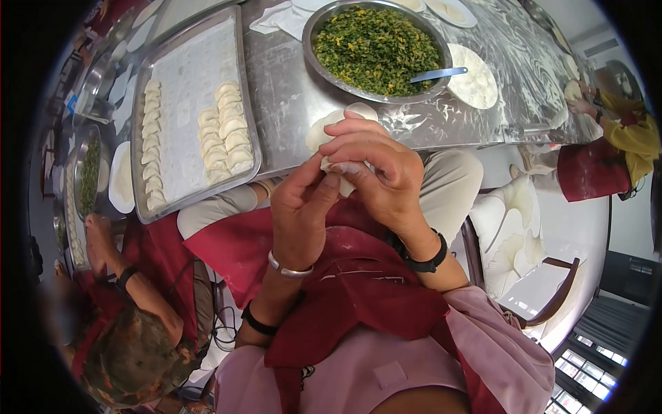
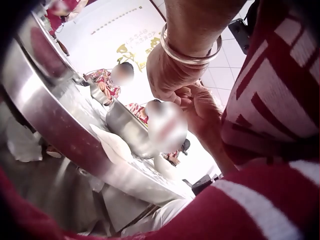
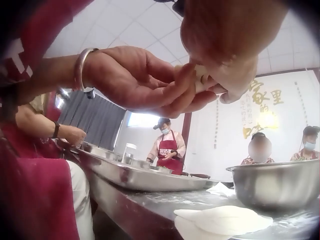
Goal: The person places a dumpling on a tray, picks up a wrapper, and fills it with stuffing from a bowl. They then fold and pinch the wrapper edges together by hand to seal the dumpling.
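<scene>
Both hands meet in front of the apron, over the near table edge in the head view. Between their fingertips is a pale dough dumpling (image 1: 345, 186), mostly covered by the fingers. My left hand (image 1: 301, 210), with a silver bangle at the wrist, grips one side of it with thumb and fingers. The right hand (image 1: 386, 176) pinches the dough from the other side, its fingers dusted with flour. In the right wrist view a bit of the dumpling (image 3: 201, 79) shows between the fingers. Dough wrappers (image 1: 318, 132) lie on the table just beyond the hands.
A metal tray (image 1: 256, 131) at left bears rows of folded dumplings (image 1: 234, 131). Beyond the hands stands a steel bowl (image 1: 308, 52) of chopped green-and-yellow filling (image 1: 376, 52) with a spoon (image 1: 441, 74). A plate of flour (image 1: 476, 79) is beside it. Other people work at left and right.
</scene>
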The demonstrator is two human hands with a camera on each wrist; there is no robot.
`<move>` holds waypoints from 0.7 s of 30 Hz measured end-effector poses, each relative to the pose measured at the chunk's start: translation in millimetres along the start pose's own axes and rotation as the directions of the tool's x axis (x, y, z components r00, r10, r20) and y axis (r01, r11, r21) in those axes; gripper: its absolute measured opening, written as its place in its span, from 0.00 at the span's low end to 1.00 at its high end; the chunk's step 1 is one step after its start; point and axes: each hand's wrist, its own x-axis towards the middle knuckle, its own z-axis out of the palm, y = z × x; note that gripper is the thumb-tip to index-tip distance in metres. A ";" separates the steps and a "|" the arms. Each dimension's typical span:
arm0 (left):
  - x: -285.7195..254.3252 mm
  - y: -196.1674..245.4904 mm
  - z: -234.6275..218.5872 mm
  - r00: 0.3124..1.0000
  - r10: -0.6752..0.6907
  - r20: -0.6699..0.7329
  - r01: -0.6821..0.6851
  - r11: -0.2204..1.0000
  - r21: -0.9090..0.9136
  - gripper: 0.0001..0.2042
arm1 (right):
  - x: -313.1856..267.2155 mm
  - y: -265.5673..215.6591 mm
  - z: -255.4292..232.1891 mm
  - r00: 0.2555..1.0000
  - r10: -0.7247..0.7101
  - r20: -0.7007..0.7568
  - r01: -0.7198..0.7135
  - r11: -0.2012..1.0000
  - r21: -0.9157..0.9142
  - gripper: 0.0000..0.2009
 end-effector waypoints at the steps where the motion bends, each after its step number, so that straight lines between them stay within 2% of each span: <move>1: 0.3 0.3 -1.5 1.000 -0.007 0.005 0.007 0.999 0.032 0.16 | 0.0 0.3 0.1 1.000 0.008 0.005 -0.008 1.000 0.004 0.07; 4: 2.6 8.6 7.7 1.000 -0.021 -0.014 0.020 0.999 -0.050 0.16 | 1.0 -0.7 0.5 0.999 0.041 0.002 -0.041 0.999 0.022 0.07; 6: 2.4 9.1 8.2 1.000 0.008 -0.024 -0.008 1.000 -0.011 0.16 | 2.1 -6.0 2.2 0.997 0.075 -0.018 -0.074 0.996 0.043 0.06; 10: 1.9 6.4 0.1 0.999 0.020 0.032 -0.024 0.993 0.118 0.15 | 4.1 -6.1 0.6 0.999 0.021 0.029 -0.021 1.000 0.018 0.07; 13: -0.2 9.8 2.8 1.000 0.013 0.011 -0.014 0.994 0.106 0.15 | 3.6 -5.9 -2.1 0.999 -0.004 0.054 0.006 1.000 -0.026 0.07; 15: 0.3 8.1 -2.6 0.999 0.026 0.045 -0.032 0.991 0.132 0.15 | 3.0 -5.5 -3.4 0.997 -0.022 0.074 0.024 0.999 -0.039 0.08; 18: 1.0 8.2 -1.2 0.998 0.044 0.040 -0.049 0.991 0.122 0.16 | 1.9 -3.4 -1.8 0.998 0.015 0.066 -0.017 0.999 0.035 0.10; 21: 1.3 11.0 4.3 0.997 0.065 0.034 -0.068 0.992 0.102 0.16 | 0.3 -8.9 0.6 0.991 0.128 0.030 -0.131 0.975 0.181 0.10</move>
